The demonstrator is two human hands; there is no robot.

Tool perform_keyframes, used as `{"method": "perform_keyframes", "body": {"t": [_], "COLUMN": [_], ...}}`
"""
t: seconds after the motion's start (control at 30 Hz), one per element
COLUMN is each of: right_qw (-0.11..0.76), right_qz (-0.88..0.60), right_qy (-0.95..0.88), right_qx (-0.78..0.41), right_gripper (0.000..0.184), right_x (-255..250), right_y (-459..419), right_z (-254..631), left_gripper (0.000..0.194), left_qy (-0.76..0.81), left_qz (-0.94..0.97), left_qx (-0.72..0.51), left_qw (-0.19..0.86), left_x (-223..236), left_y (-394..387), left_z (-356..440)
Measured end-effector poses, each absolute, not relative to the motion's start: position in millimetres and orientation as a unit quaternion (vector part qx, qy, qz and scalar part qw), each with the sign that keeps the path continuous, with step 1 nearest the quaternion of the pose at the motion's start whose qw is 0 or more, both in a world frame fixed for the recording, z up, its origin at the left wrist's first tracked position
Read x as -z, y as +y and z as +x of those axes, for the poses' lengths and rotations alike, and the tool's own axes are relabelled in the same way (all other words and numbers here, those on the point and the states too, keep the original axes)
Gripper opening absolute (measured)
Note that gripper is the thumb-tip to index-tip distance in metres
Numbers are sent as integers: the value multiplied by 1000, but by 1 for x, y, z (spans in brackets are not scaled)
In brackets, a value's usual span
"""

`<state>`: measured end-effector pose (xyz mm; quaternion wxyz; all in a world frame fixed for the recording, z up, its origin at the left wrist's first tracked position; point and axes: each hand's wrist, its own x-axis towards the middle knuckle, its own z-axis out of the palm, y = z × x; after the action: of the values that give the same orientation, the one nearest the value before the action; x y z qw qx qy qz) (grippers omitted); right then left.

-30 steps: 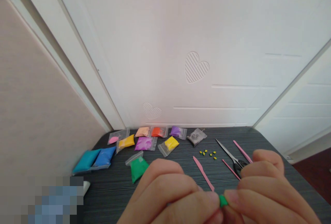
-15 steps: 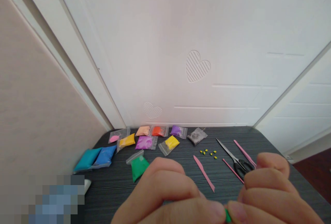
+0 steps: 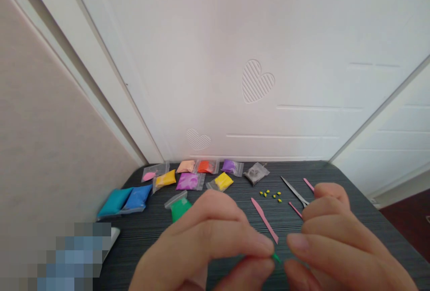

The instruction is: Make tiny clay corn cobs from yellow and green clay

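Note:
My left hand (image 3: 208, 246) is curled low in the view, pinching a small bit of green clay (image 3: 276, 258) between thumb and forefinger. My right hand (image 3: 336, 241) is right beside it with bent fingers, its fingertips just off the clay; nothing shows in it. Behind my left hand lies an open bag of green clay (image 3: 178, 207). A pink modelling tool (image 3: 264, 220) lies on the dark table (image 3: 151, 246) between my hands and several tiny yellow-and-green clay bits (image 3: 270, 194).
Small bags of coloured clay lie in rows at the back: teal (image 3: 112, 202), blue (image 3: 137, 197), yellow (image 3: 223, 181), magenta (image 3: 188, 181), orange (image 3: 205, 166), purple (image 3: 231, 166). Scissors (image 3: 294, 191) and two more pink sticks lie at the right. A white door stands behind.
My hands have drawn slightly apart. The green clay was pinched between both hands; now only my left fingertips hold it and it looks smaller. The view tilted up a little.

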<state>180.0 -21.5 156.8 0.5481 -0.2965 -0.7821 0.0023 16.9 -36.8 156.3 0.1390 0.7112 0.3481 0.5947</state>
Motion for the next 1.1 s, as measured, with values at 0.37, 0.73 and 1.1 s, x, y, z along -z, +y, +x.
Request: {"method": "perform_keyframes", "body": {"t": [0.37, 0.73, 1.1], "right_qw": [543, 518, 531], "right_qz": [-327, -298, -252], "right_qy": [-773, -802, -808], "right_qx": [-10, -7, -37], "right_gripper": [24, 15, 21], "right_x": [-156, -156, -151], "right_y": [-19, -13, -4], "right_z": [176, 180, 181], "left_gripper": [5, 6, 7], "left_qy": [331, 332, 334], "left_qz": [467, 461, 452], "left_qx": [-567, -558, -543], "left_qw": [592, 605, 624], "left_x": [-155, -158, -156], "left_y": [-36, -35, -34], "left_z": [27, 27, 28]}}
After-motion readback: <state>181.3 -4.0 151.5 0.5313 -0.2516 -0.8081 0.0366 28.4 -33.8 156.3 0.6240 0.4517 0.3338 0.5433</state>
